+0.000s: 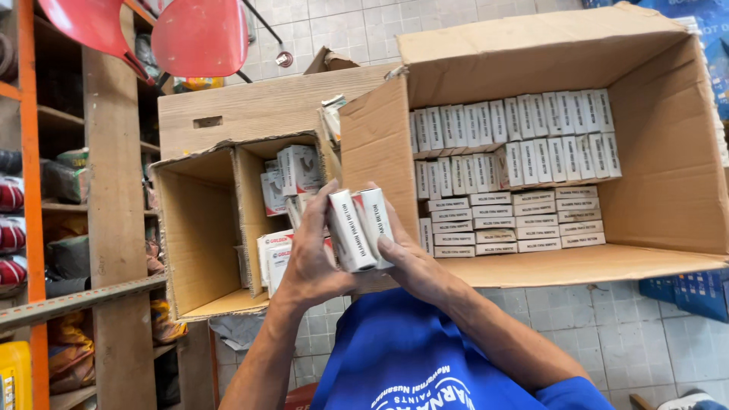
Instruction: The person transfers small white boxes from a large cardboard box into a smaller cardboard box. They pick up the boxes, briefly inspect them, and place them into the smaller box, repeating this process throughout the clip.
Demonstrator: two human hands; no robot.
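Note:
My left hand [307, 254] and my right hand [414, 266] together clasp two small white boxes [358, 226] with red and black print, held upright side by side in front of me. They hover at the near edge of a large open cardboard carton [668, 159], which lies on its side and is packed with several rows of the same white boxes [516, 175]. To the left, a smaller open carton [199, 235] holds a few more white boxes [292, 178], stacked loosely in its right half.
A wooden shelf unit with orange uprights [30, 190] stands at the left, filled with bagged goods. Red plastic chair seats [199, 34] hang above. Blue cartons [687, 292] sit at the lower right on the tiled floor [607, 326]. My blue shirt [410, 357] fills the bottom.

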